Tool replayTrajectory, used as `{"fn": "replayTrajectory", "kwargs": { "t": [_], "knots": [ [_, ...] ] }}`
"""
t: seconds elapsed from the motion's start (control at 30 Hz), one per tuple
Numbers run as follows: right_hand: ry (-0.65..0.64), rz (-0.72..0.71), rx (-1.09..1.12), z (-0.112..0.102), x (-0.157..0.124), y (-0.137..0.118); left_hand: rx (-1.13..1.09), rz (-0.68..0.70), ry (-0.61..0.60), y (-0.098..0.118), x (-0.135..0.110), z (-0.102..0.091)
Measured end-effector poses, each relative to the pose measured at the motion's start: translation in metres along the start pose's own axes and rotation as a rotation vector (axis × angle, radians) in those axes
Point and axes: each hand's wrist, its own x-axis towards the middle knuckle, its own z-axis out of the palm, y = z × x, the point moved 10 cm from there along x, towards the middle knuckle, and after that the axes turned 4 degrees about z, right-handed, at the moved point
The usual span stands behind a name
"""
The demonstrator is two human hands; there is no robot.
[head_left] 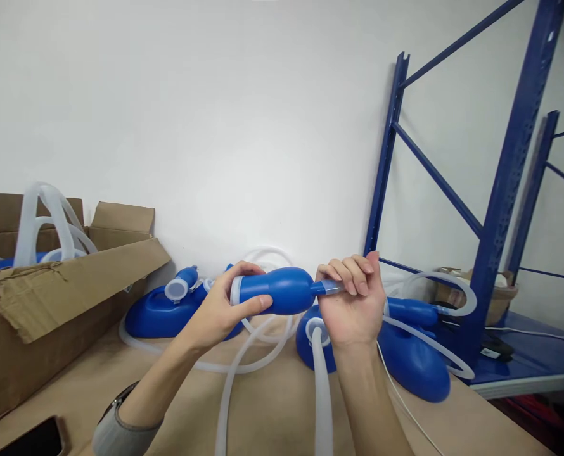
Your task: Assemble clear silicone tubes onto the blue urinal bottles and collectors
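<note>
A blue bottle-shaped plastic piece [282, 291] with a white ring at its wide end lies level in the air in front of me. My left hand [234, 297] is closed around the ringed end, thumb along the near side. From its narrow end a blue nozzle runs into a clear tube end [333, 287]. My right hand [353, 297] grips that tube end with curled fingers, palm towards me. Below and between my hands stands a blue container [303, 342], with a thick translucent hose [320, 392] coming from its white-ringed opening towards me.
On the left, a cardboard box [73, 285] holds translucent hoses and blue parts. Blue containers [156, 316] with hoses lie behind my left hand; another [417, 361] sits right. A phone [35, 437] lies at front left. Blue metal shelving [500, 171] stands right, against a white wall.
</note>
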Motion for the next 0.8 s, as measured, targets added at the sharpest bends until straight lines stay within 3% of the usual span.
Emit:
{"fn": "replayTrajectory", "kwargs": {
  "t": [0.3,0.5,0.63,0.8],
  "knots": [
    [-0.147,-0.022,0.066,0.001,0.002,-0.011,0.257,0.214,-0.002,0.028,-0.015,0.003],
    [-0.192,0.003,-0.005,0.012,-0.009,-0.002,0.138,0.349,0.047,0.037,-0.017,-0.001],
    [-0.182,-0.064,-0.031,0.02,-0.016,-0.004,0.066,0.517,0.079,0.049,-0.023,-0.001],
    [-0.146,-0.125,-0.142,0.025,-0.023,-0.006,0.197,0.776,0.185,0.081,-0.04,0.001]
  ]
}}
